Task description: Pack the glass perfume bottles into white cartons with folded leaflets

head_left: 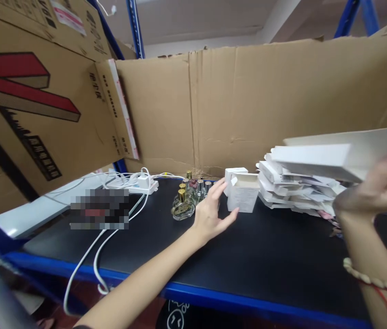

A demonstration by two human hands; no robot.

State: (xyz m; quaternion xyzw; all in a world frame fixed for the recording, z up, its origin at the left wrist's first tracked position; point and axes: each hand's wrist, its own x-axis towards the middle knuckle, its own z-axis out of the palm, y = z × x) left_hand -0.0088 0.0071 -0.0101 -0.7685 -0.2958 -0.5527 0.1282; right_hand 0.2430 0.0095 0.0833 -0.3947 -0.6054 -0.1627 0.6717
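Observation:
My left hand (211, 214) reaches forward over the black mat with thumb and fingers spread. Its fingertips are beside a small open white box (243, 196), and I cannot tell whether they touch it. A second white box (236, 171) stands just behind that one. Left of the hand are several glass bottles (184, 209) with gold and silver caps, grouped together. My right hand (381, 185), blurred and partly cut off by the frame edge, is raised in front of a larger white open carton (311, 154). Whether it grips the carton is unclear.
A stack of flattened white boxes (292, 189) lies under the larger carton. White cables (99, 260) and a power strip (143, 184) run along the left side. Cardboard walls (248, 105) enclose the back and left. A blue shelf edge (221, 297) borders the black mat (265, 265).

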